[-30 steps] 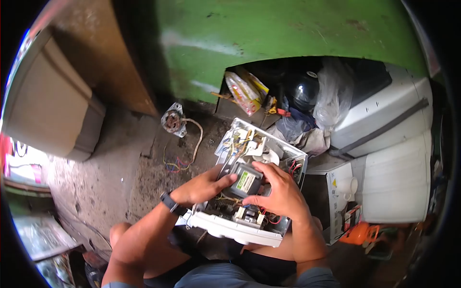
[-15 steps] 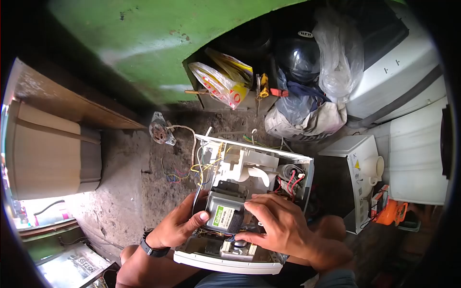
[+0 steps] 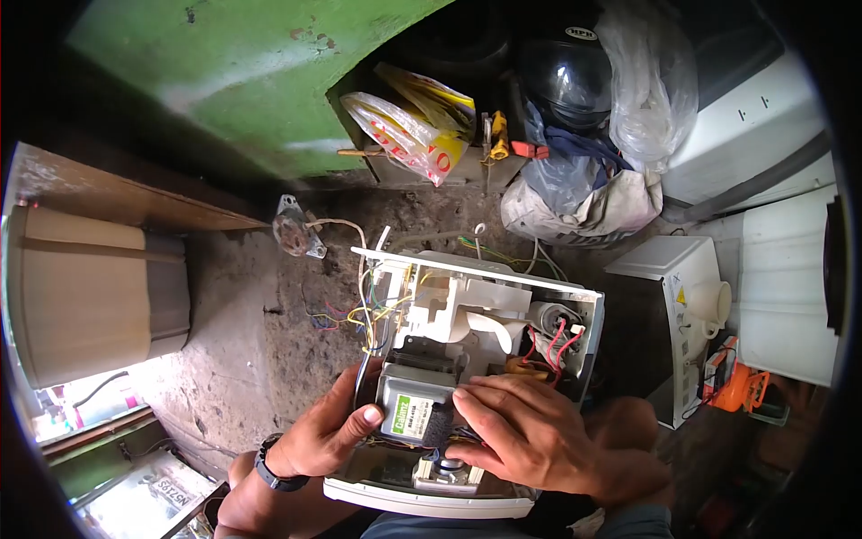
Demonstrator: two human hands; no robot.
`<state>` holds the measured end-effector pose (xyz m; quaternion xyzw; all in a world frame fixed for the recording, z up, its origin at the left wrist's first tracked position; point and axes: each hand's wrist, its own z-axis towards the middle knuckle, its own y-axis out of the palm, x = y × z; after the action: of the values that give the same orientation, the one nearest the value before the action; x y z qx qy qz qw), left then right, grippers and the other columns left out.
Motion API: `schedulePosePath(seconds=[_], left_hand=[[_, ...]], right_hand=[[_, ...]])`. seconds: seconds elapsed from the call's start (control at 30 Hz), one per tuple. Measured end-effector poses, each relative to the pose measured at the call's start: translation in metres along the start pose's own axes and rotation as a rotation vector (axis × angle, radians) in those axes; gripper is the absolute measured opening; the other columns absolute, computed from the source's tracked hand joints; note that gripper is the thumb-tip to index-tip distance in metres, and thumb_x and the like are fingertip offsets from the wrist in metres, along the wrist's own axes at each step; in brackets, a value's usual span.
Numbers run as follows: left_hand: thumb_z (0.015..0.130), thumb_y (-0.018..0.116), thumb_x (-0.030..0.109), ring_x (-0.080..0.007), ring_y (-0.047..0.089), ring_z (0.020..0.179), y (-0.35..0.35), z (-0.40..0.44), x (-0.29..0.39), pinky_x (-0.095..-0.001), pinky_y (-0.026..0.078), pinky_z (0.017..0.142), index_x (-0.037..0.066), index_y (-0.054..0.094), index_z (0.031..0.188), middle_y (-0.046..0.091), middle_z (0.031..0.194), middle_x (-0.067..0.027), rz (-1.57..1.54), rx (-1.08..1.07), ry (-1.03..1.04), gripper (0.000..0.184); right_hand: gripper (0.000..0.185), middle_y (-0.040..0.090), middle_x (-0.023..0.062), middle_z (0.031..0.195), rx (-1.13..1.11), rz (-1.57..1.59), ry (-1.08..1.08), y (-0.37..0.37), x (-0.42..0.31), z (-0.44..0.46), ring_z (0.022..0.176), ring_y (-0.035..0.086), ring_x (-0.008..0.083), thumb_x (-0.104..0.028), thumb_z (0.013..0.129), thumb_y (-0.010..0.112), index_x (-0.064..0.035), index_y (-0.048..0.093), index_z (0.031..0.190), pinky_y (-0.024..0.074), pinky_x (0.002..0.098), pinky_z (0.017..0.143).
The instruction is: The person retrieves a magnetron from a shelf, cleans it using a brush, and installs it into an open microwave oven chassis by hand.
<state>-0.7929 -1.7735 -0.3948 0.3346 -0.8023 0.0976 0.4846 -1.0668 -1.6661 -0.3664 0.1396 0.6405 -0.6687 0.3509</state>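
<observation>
An opened microwave oven (image 3: 422, 500) lies between my knees with its inner parts exposed. Inside sits a boxy grey magnetron (image 3: 417, 382) with a green and white Galanz label. My left hand (image 3: 316, 436) grips its left side, thumb on the front edge and fingers mostly hidden behind. Against the right side press the curled fingers of my right hand (image 3: 539, 436), its thumb lower down near thin wires. A white fan blade (image 3: 489, 331) and a round capacitor (image 3: 555, 316) with red wires lie beyond the hands. Loose coloured wires (image 3: 364, 314) hang out at the left.
On the stained floor, a small motor (image 3: 292, 232) trails a pale cord to the oven. Plastic bags (image 3: 409, 135), a black helmet (image 3: 566, 85) and a cloth sack (image 3: 584, 216) stand at the back. A white panel (image 3: 678, 305) and an orange tool (image 3: 741, 386) are at right.
The camera view has shifted slightly, so the surroundings sit differently. Both hands stay on the magnetron; the right hand's fingers have moved a little along its side.
</observation>
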Motion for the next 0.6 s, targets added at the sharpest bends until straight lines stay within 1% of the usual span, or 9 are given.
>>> schedulePosePath(seconds=[0.07,0.13,0.17,0.23,0.37,0.43,0.57,0.6], left_hand=[[0.11,0.057,0.039,-0.0266,0.046,0.144,-0.001,-0.001,0.0,-0.0392,0.037,0.118,-0.008,0.024,0.161,0.049,0.154,-0.0226,0.029,-0.002,-0.013,0.077],[0.11,0.056,0.04,-0.0272,0.051,0.14,0.0,-0.001,0.0,-0.0385,0.04,0.116,-0.008,0.027,0.161,0.054,0.15,-0.0233,0.089,0.019,0.005,0.076],[0.11,0.056,0.04,-0.0272,0.051,0.14,-0.001,-0.001,-0.003,-0.0385,0.04,0.116,-0.008,0.027,0.161,0.054,0.15,-0.0233,0.093,0.017,0.003,0.076],[0.109,0.057,0.04,-0.03,0.056,0.137,-0.002,-0.001,-0.008,-0.0386,0.044,0.113,-0.008,0.032,0.159,0.058,0.146,-0.0246,0.144,0.052,0.06,0.073],[0.108,0.059,0.04,-0.033,0.06,0.133,-0.003,0.0,-0.008,-0.0396,0.046,0.111,-0.007,0.036,0.157,0.06,0.142,-0.0263,0.233,0.056,0.076,0.072],[0.108,0.06,0.039,-0.0346,0.062,0.131,-0.003,0.0,-0.011,-0.0401,0.047,0.109,-0.007,0.038,0.156,0.062,0.139,-0.0265,0.292,0.081,0.137,0.07],[0.108,0.059,0.04,-0.0336,0.063,0.129,-0.006,0.002,-0.009,-0.0398,0.047,0.109,-0.007,0.037,0.157,0.063,0.138,-0.0255,0.346,0.046,0.142,0.071],[0.108,0.059,0.039,-0.0324,0.062,0.129,-0.004,0.002,-0.012,-0.0397,0.047,0.109,-0.007,0.036,0.157,0.063,0.138,-0.0246,0.262,0.058,0.132,0.071]], right_hand=[[0.067,0.068,0.0187,0.124,0.004,0.014,-0.001,-0.001,-0.002,0.001,0.115,0.068,0.0323,-0.03,0.085,0.084,0.005,0.059,0.135,0.0568,0.0411,0.099],[0.064,0.071,0.0178,0.122,0.034,-0.021,0.051,-0.003,-0.004,0.002,0.108,0.072,0.0329,-0.035,0.076,0.092,0.0012,0.068,0.124,0.0593,0.0434,0.095],[0.064,0.071,0.0178,0.122,0.038,-0.02,0.054,-0.002,-0.004,0.002,0.108,0.072,0.0329,-0.035,0.076,0.092,0.0012,0.068,0.124,0.0593,0.0434,0.095],[0.06,0.064,0.0219,0.129,-0.003,0.048,0.041,-0.001,-0.003,0.001,0.113,0.068,0.0342,-0.028,0.084,0.085,0.0031,0.062,0.13,0.0578,0.0429,0.097],[0.055,0.064,0.0239,0.129,0.015,0.044,-0.023,0.004,0.004,-0.002,0.111,0.069,0.0347,-0.025,0.084,0.084,0.0024,0.063,0.126,0.059,0.0427,0.095],[0.05,0.065,0.0251,0.126,0.026,0.042,-0.04,0.005,0.005,-0.002,0.109,0.071,0.0346,-0.024,0.085,0.084,0.002,0.065,0.124,0.06,0.0417,0.094],[0.049,0.068,0.025,0.124,0.05,0.034,-0.07,0.006,0.008,0.0,0.11,0.072,0.035,-0.025,0.086,0.083,0.0023,0.065,0.123,0.0604,0.0414,0.095],[0.049,0.068,0.0251,0.124,0.048,0.033,-0.071,0.006,0.008,0.001,0.11,0.072,0.0352,-0.025,0.087,0.083,0.0027,0.066,0.124,0.0606,0.0413,0.095]])
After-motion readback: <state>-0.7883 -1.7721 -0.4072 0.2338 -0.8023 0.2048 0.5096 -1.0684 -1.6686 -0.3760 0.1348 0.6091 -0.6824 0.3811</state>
